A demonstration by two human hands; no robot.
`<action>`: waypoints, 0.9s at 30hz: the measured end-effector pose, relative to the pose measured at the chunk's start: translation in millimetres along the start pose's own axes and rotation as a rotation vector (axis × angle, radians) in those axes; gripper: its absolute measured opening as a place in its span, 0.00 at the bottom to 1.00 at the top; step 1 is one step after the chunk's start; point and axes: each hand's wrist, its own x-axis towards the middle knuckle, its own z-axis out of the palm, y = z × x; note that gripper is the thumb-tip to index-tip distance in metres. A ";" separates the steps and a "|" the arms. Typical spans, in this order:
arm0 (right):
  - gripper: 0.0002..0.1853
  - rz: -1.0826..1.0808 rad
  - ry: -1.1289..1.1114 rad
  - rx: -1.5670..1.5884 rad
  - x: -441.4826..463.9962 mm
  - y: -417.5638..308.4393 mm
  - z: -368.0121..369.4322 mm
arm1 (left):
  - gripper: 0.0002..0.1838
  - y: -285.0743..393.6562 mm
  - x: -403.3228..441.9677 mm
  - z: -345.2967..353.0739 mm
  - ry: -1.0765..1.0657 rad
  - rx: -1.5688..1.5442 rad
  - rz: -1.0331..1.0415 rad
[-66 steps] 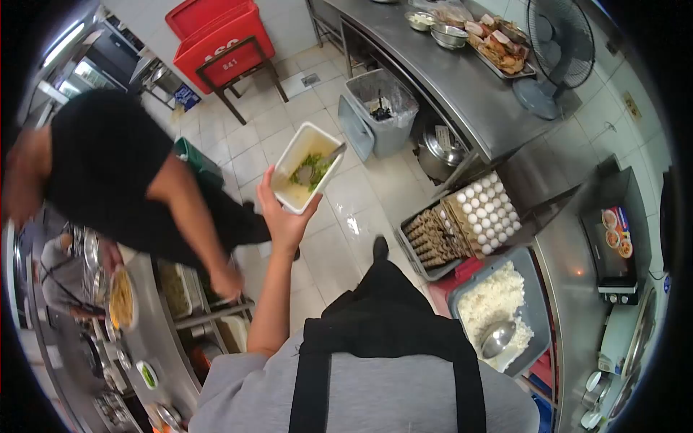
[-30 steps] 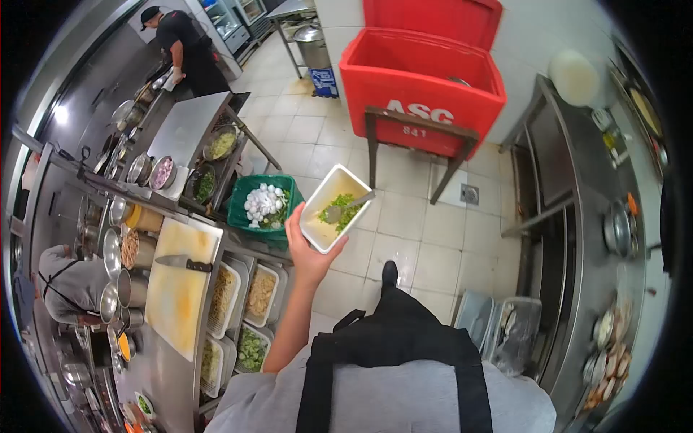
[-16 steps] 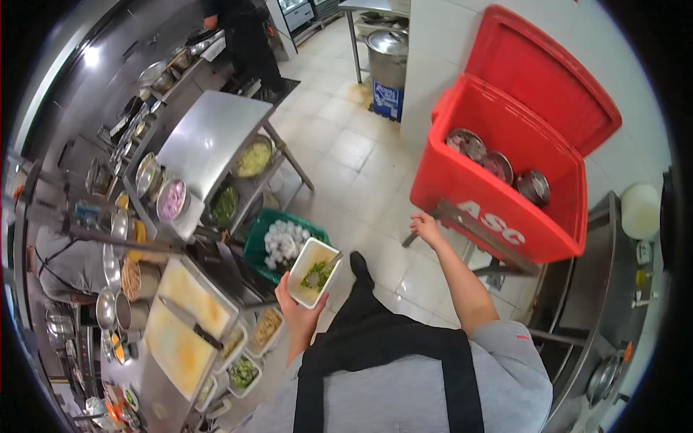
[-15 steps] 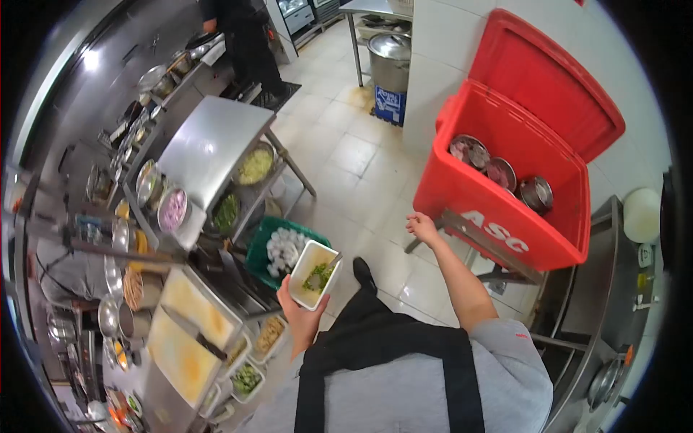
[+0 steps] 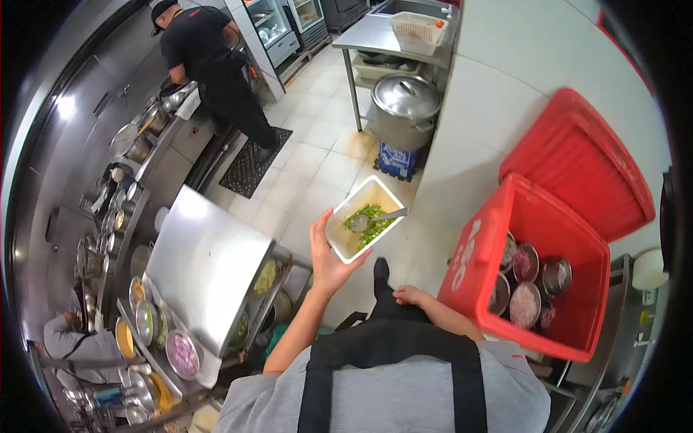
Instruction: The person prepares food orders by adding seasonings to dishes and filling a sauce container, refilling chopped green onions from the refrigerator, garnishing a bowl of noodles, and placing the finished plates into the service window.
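My left hand (image 5: pixel 331 261) is wrapped round the lower left side of a white rectangular tub (image 5: pixel 337 229), raised in front of me. Chopped green herbs (image 5: pixel 375 229) lie inside it, and a metal spoon (image 5: pixel 393 214) rests with its handle over the right rim. My right hand (image 5: pixel 410 295) hangs low by my dark apron, fingers curled; whatever it holds, if anything, is hidden. To its right stands an open red cooler (image 5: pixel 469 278) with several metal bowls of meat (image 5: pixel 525 304) inside.
A steel table (image 5: pixel 209 263) stands at left, with a bowl of chopped purple onion (image 5: pixel 185 354) beside it. Ahead are a large lidded pot (image 5: pixel 406 108) and a steel side table (image 5: pixel 382 37). One co-worker (image 5: pixel 209 68) stands at the stove line; another person (image 5: pixel 79 346) is at lower left.
My view has moved forward past the cutting board, and the cooler is nearer. The tub has risen in view. My right hand has dropped from beside the cooler to near my apron.
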 end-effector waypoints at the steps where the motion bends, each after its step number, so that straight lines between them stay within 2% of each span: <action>1: 0.11 0.006 0.053 -0.203 20.4 -11.6 -27.0 | 0.52 -15.0 16.7 10.1 -0.012 -0.001 -0.043; 2: 0.12 -0.064 0.110 -0.309 58.1 -7.4 -46.6 | 0.52 -30.6 32.5 16.1 -0.022 0.001 -0.081; 4: 0.12 0.023 0.126 -0.387 106.2 -33.8 -97.4 | 0.51 -54.8 64.0 21.1 -0.035 -0.034 -0.227; 5: 0.12 0.069 0.124 -0.428 127.2 -44.9 -115.6 | 0.51 -67.4 75.8 18.0 -0.033 0.011 -0.237; 8: 0.13 -0.023 0.151 -0.309 198.3 -87.4 -176.2 | 0.50 -113.8 124.2 6.2 0.015 0.163 -0.270; 11: 0.14 -0.086 0.159 -0.719 270.2 -147.5 -222.7 | 0.50 -167.9 163.2 -6.9 0.141 0.294 -0.380; 13: 0.15 -0.134 0.089 -0.572 303.6 -202.4 -250.3 | 0.52 -209.8 193.1 -12.5 0.232 0.304 -0.451; 14: 0.15 -0.151 0.056 -0.492 316.8 -229.5 -261.2 | 0.52 -228.4 208.2 -13.1 0.282 0.249 -0.550; 16: 0.16 -0.111 0.047 -0.395 350.6 -273.4 -280.4 | 0.52 -263.7 248.6 -12.3 0.308 0.273 -0.561; 18: 0.15 -0.045 0.048 -0.244 377.7 -320.2 -288.6 | 0.52 -307.2 301.9 -11.9 0.294 0.239 -0.516; 20: 0.15 0.055 0.054 -0.103 394.6 -354.1 -320.1 | 0.53 -340.7 374.1 -8.3 0.175 0.213 -0.416; 24: 0.16 -0.160 0.199 -0.372 432.2 -416.7 -371.6 | 0.52 -393.0 538.4 7.0 -0.055 0.202 -0.162; 27: 0.16 -0.132 0.310 -0.129 442.8 -483.0 -416.1 | 0.52 -430.5 654.6 37.1 -0.120 0.137 0.001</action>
